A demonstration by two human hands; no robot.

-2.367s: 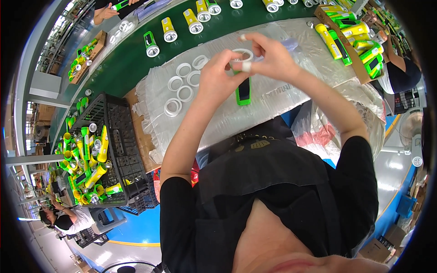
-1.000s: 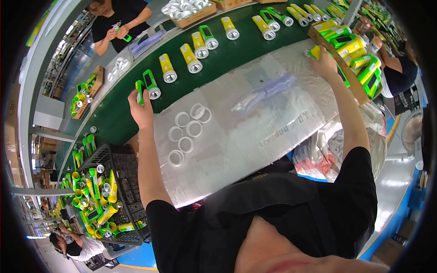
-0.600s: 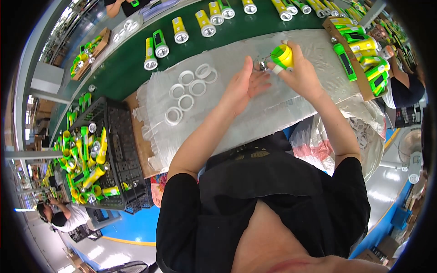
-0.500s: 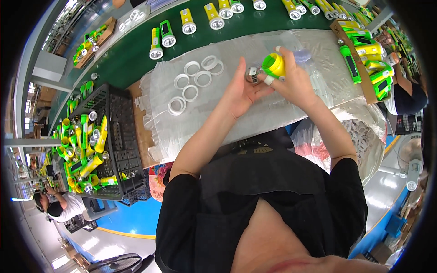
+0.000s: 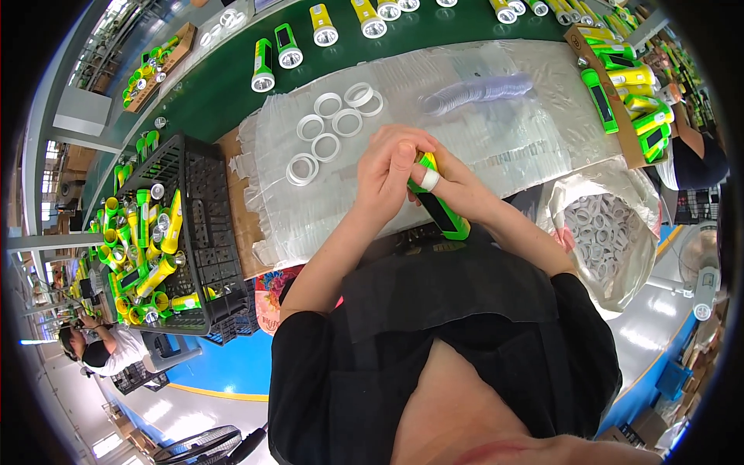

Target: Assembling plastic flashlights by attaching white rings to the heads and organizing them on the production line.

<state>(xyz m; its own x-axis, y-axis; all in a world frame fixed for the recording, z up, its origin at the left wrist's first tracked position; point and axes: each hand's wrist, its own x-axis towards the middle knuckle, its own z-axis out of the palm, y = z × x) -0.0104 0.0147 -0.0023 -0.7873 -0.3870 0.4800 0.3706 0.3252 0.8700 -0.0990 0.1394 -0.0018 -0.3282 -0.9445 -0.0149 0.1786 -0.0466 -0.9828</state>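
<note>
A green and yellow flashlight (image 5: 444, 212) with a dark panel along its side is between my hands, close to my apron. Its tail end points down toward me. My left hand (image 5: 390, 169) is closed over the flashlight's head end, which its fingers and palm hide. From the other side my right hand (image 5: 463, 188) grips the body, and a white band wraps one of its digits. The small metal lamp part is out of sight. Several white rings (image 5: 346, 122) lie on the plastic-covered mat (image 5: 403, 105), left of and beyond my hands. A fanned row of transparent discs (image 5: 480, 93) lies farther off.
Finished-looking flashlights (image 5: 325, 29) stand along the green bench (image 5: 225, 81). At left is a black crate (image 5: 209, 256) full of flashlight bodies. A cardboard box (image 5: 620, 139) of flashlights sits at right, above a bag of white rings (image 5: 601, 236). Other people sit at both sides.
The flashlight has come down nearer my body and turned, its tail now toward me. My left hand, earlier holding a small metal lamp part beside it, has closed over its head end.
</note>
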